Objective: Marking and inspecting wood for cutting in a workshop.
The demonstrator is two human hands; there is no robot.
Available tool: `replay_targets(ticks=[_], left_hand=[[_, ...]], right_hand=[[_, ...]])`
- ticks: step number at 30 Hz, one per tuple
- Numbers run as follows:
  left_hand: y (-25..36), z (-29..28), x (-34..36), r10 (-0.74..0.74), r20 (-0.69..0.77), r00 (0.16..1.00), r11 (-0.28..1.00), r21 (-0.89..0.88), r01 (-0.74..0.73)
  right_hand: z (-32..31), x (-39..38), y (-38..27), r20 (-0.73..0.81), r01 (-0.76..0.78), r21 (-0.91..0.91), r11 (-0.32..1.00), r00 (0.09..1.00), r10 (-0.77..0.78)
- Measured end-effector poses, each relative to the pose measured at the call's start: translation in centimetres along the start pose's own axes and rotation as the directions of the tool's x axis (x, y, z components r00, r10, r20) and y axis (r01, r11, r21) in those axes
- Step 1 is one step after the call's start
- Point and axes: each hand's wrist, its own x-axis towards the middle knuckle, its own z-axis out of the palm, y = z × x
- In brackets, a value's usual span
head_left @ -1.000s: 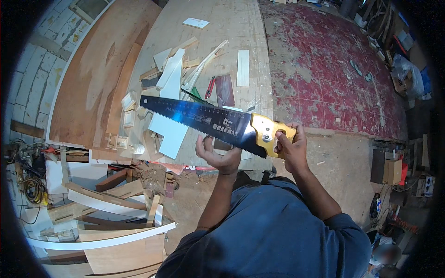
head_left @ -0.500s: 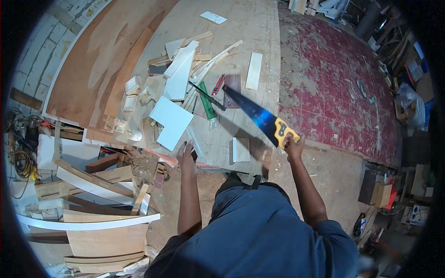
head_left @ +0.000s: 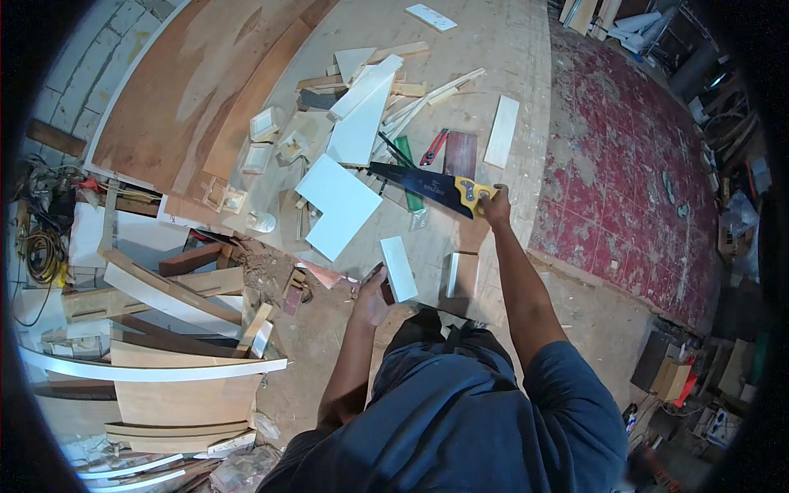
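My right hand [head_left: 496,207] is closed round the yellow handle [head_left: 475,195] of a handsaw. The saw's dark blade [head_left: 423,182] points left above the table, across a green tool [head_left: 408,168]. At the table's near edge, my left hand [head_left: 374,297] grips a white-faced board offcut [head_left: 399,269] by its left side; some of its fingers are hidden. A white L-shaped board [head_left: 339,207] lies beyond it. To the right, a small white-edged block [head_left: 463,275] rests at the edge, apart from both hands.
Red-handled pliers or a cutter [head_left: 434,148] and a dark red-brown rectangle [head_left: 460,154] lie beyond the blade. White offcuts [head_left: 362,123] and thin sticks [head_left: 436,94] are heaped farther back. Board scraps [head_left: 173,316] crowd the floor at left. A pale plank [head_left: 502,131] lies at right.
The saw has swung leftward and lies more level over the tools. My left hand has taken hold of the white offcut and drawn it toward me. The whole view has shifted.
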Motion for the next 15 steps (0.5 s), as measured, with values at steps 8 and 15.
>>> replay_targets(ticks=[8,15], left_hand=[[-0.8,-1.1,5.1,-0.241,0.25,0.938,0.971,0.056,0.234],[-4.6,4.2,8.4,-0.563,0.291,0.773,0.826,0.209,0.523]], right_hand=[[-4.6,-10.2,-6.0,0.28,-0.058,0.128,0.99,0.96,0.02],[-9.7,-21.4,-8.8,0.593,-0.519,0.389,0.761,0.774,0.224]])
